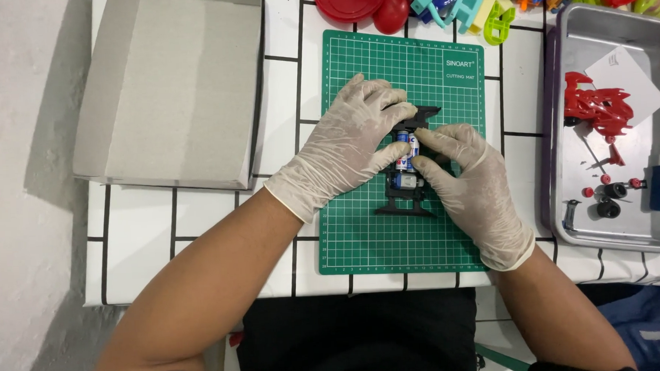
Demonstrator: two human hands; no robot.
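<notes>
Head view: both gloved hands — left hand (350,144), right hand (472,187) — pinch small blue-and-white batteries (405,151) into a black plastic toy-car chassis (411,171) at centre of the green cutting mat (362,236), metal tray (564,116) at three o'clock — seating them seemingly wants firm thumb pressure.

White tiled table (198,213) with dark grout lines, pale rough wall (18,184) at left, soft even light

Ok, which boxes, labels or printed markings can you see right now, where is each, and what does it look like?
Cardboard box: upper left on the tiled table, open, flat, grey.
Printed mark on the cutting mat: top right corner of the green mat, small white lettering.
Battery labels: between the left hand and right hand, in the black chassis, blue, white and red.
Paper slip: in the metal tray, white.
</notes>
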